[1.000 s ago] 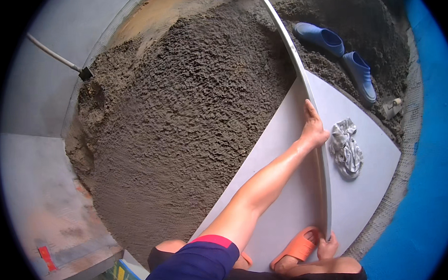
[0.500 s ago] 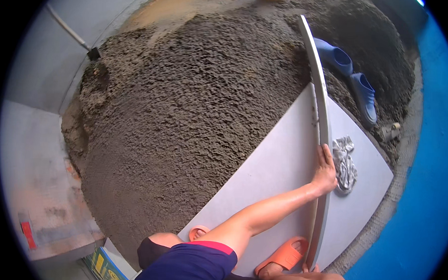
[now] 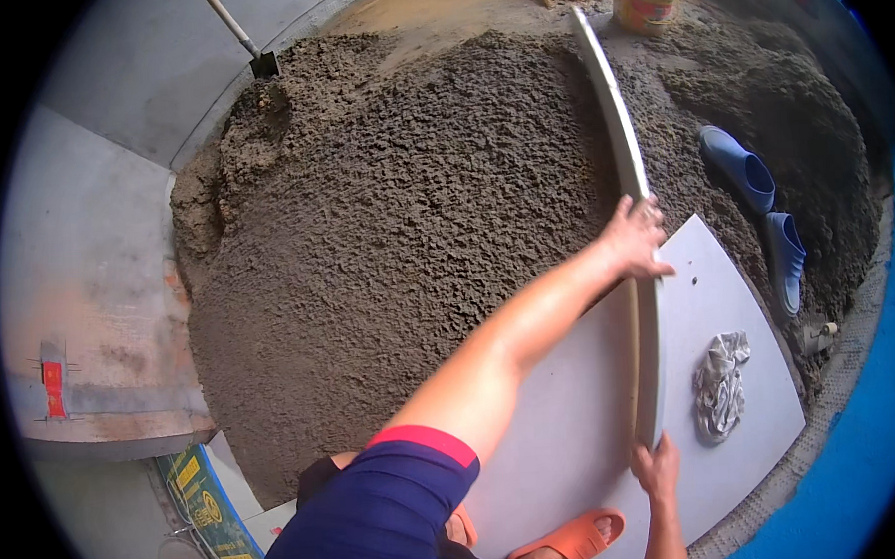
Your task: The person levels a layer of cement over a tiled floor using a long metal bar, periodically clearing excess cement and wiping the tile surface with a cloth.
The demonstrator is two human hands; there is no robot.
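A long pale straightedge (image 3: 615,122), bent in the picture by the lens, stands on edge over a large light grey slab like a floor tile (image 3: 563,404) and the rough grey mortar (image 3: 405,211) beyond. My left hand (image 3: 638,239) lies across its middle with fingers spread, slightly blurred. Round its near end my right hand (image 3: 657,467) is closed. A crumpled grey-white cloth (image 3: 722,385) rests on the slab to the right of the straightedge. My feet, in orange sandals (image 3: 571,540), are on the slab.
Two blue shoes (image 3: 740,167) sit on the mortar at the right. A bucket (image 3: 645,1) stands at the back, and a shovel (image 3: 263,64) leans at the far left. Along the left runs a grey ledge (image 3: 110,334); a blue surface (image 3: 854,442) borders the right.
My left hand has slid farther up the straightedge, its fingers now spread. My right hand shows more fully at the near end. The whole view has shifted, bringing the bucket further in.
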